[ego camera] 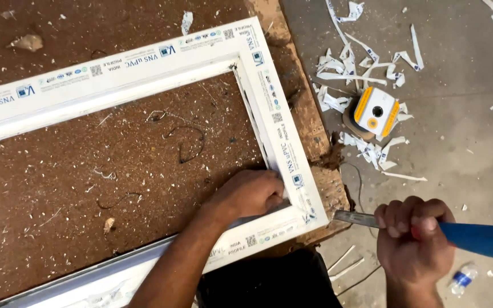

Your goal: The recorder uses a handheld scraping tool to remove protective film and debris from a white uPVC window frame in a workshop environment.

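Around the work there is plenty of litter: a heap of white plastic shavings (366, 74) lies on the grey concrete floor (475, 114) at about one o'clock, and in the middle of it sits a white and yellow tape measure (375, 111). Down at four o'clock a small plastic bottle (462, 278) lies on the floor, just beside the right wrist. The white window frame (144, 71) lies flat on the brown table (87, 182), its corner out at the table's ragged, chipped edge, around five o'clock. The left hand (249, 194) is pressed down inside that corner, fingers curled against the inner lip, pinning the frame. The right hand (415, 234) is fisted tight round the blue handle of a chisel (366, 219), whose steel blade points to nine o'clock, tip touching the frame's outer corner. Nothing stands between blade and frame. The table is strewn with white flecks and thin curled wires; the floor is dusty.
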